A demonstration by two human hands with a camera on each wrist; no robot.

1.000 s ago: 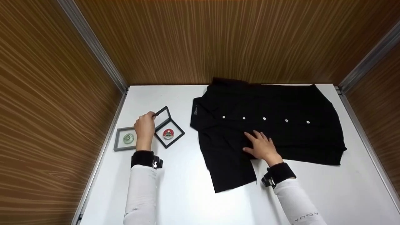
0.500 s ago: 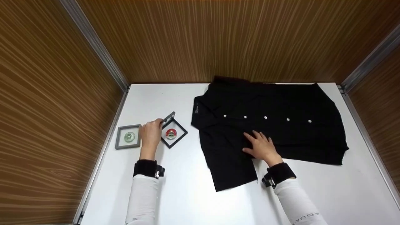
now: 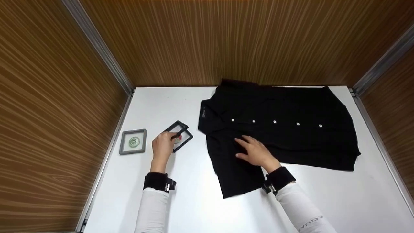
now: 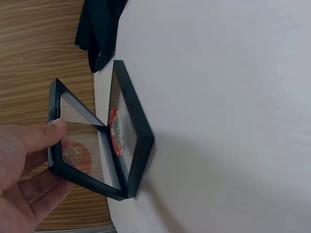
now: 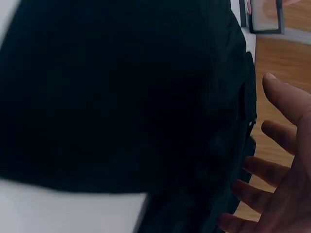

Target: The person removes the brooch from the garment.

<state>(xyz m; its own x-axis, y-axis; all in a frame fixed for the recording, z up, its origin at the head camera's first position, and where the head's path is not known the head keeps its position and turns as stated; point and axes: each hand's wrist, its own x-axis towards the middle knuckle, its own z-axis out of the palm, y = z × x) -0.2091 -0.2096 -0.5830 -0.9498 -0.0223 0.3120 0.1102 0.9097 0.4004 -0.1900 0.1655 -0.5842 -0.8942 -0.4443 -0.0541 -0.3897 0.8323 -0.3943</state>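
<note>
My left hand pinches the raised lid of a black hinged display case between thumb and fingers. The lid has a clear window and tilts over the base, which lies on the white table. Inside the base sits a round red badge with a tree picture, partly covered by the lid in the head view. My right hand hovers low over the near sleeve side of a black button-up shirt, fingers spread and holding nothing. The shirt lies flat with its collar toward the left.
A grey display case with a green round badge lies left of my left hand. Wood-grain panels wall the table at the back and both sides.
My left hand has swung the lid from wide open over toward the base, moving right and nearer. My right hand, earlier resting on the shirt, has shifted left.
</note>
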